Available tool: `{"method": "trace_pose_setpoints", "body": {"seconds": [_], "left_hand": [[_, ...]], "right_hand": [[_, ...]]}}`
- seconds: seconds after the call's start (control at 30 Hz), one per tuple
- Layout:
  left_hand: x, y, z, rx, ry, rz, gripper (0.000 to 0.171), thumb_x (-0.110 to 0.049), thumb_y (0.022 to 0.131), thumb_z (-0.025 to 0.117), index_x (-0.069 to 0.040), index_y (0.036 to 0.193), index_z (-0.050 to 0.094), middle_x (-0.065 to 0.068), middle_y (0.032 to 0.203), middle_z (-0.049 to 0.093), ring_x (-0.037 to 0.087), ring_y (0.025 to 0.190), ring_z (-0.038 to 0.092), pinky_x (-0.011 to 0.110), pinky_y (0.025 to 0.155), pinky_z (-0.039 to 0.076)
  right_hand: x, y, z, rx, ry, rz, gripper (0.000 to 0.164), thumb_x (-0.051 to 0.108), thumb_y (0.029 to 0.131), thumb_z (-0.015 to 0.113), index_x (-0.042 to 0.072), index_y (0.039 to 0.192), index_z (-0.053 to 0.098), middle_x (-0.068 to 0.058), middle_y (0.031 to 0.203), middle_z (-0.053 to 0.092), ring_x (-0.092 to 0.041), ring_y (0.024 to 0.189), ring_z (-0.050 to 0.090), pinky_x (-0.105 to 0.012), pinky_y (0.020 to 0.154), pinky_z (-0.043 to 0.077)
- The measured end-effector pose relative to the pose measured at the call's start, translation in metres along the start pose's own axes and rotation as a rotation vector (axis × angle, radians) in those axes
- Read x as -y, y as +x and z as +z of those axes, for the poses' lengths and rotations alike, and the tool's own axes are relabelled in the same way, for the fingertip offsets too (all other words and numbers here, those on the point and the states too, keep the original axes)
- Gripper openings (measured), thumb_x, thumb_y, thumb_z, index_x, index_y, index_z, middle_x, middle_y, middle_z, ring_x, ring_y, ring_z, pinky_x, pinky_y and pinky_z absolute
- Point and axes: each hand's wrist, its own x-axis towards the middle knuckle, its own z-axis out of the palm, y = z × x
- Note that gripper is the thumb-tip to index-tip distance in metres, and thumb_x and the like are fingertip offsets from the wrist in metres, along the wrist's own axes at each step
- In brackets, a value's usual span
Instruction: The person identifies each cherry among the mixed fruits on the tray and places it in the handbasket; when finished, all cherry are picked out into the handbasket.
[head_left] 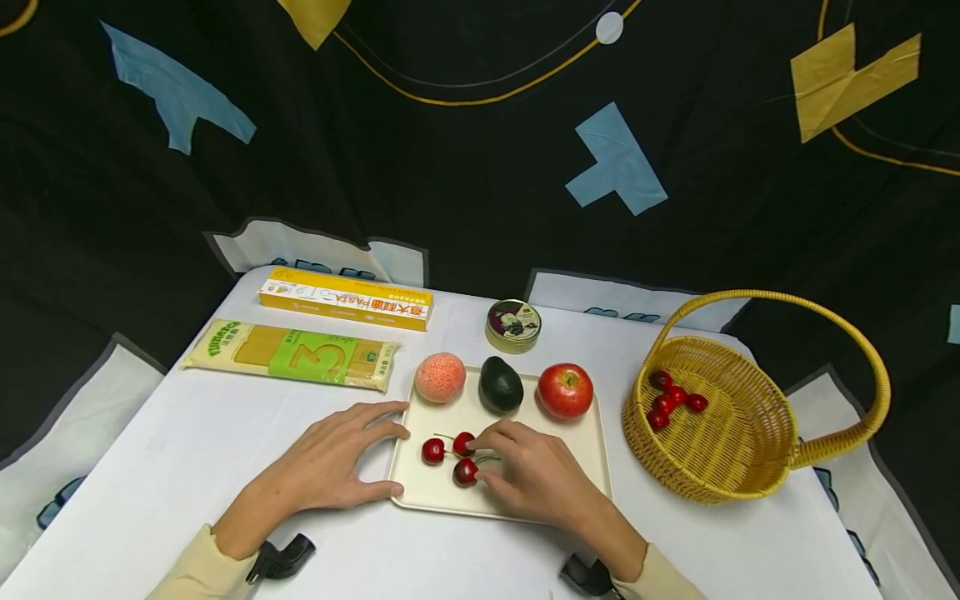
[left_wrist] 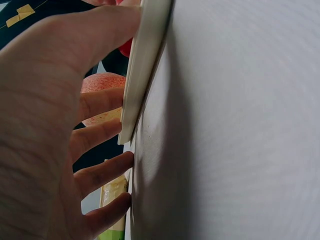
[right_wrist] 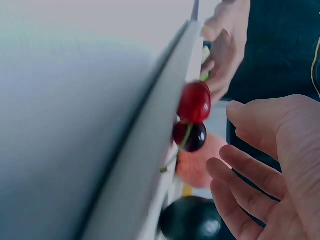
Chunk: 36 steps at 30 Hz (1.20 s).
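Our right hand (head_left: 543, 471) is poised over the cream tray (head_left: 420, 493), its thumb and fingers lightly bent and parted, with nothing between them in the right wrist view. Three cherries lie near the middle of the tray: a left one (head_left: 433, 451), a far one (head_left: 462, 443) and a near one (head_left: 465, 472), the last two just beside our fingertips. Our left hand (head_left: 341, 454) is spread wide along the tray's left edge, thumb at the near corner, and it holds no fruit.

To pick up a cherry well, we should settle on one, bring thumb and forefinger to opposite sides of it and pinch softly, since firm pressure could bruise it or make it roll. The stems lie close together, so we would lift straight up, lest one drag a neighbour. Light pressure from the left hand should keep the tray from sliding on the tabletop (head_left: 337, 554). Behind the cherries, the avocado (head_left: 501, 385) and apple (head_left: 566, 392) stand near enough that our knuckles need care. Five more cherries (head_left: 665, 404) lie in the wicker basket (head_left: 716, 442) to the right.
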Motion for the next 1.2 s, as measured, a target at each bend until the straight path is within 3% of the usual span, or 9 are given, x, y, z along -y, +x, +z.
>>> {"method": "trace_pose_setpoints", "body": {"seconds": [0.43,0.73,1.2], "left_hand": [[0.001,-0.002,0.001,0.011,0.003,-0.010,0.064,-0.073,0.083,0.079,-0.033,0.132,0.071,-0.003,0.164,0.051,0.031,0.148,0.051,0.062,0.114,0.047],[0.001,-0.002,0.000,0.017,0.016,-0.021,0.065,-0.076,0.083,0.078,-0.034,0.132,0.071,-0.003,0.164,0.050,0.030,0.149,0.050,0.062,0.115,0.046],[0.000,0.000,0.000,0.008,-0.001,-0.005,0.064,-0.073,0.083,0.080,-0.034,0.132,0.070,-0.005,0.164,0.050,0.028,0.150,0.049,0.061,0.116,0.046]], "right_hand": [[0.008,-0.001,0.013,0.091,-0.007,-0.019,0.028,0.025,0.091,0.086,0.026,0.118,0.079,0.010,0.119,0.071,-0.008,0.109,0.069,-0.030,0.082,0.061],[0.011,-0.002,0.019,0.122,-0.022,-0.038,0.025,0.026,0.092,0.086,0.027,0.116,0.079,0.010,0.115,0.070,-0.006,0.103,0.068,-0.026,0.076,0.058],[0.006,-0.004,0.009,0.120,-0.006,-0.018,0.026,0.023,0.090,0.087,0.024,0.115,0.078,0.010,0.111,0.068,-0.003,0.089,0.064,-0.020,0.073,0.055]]}}
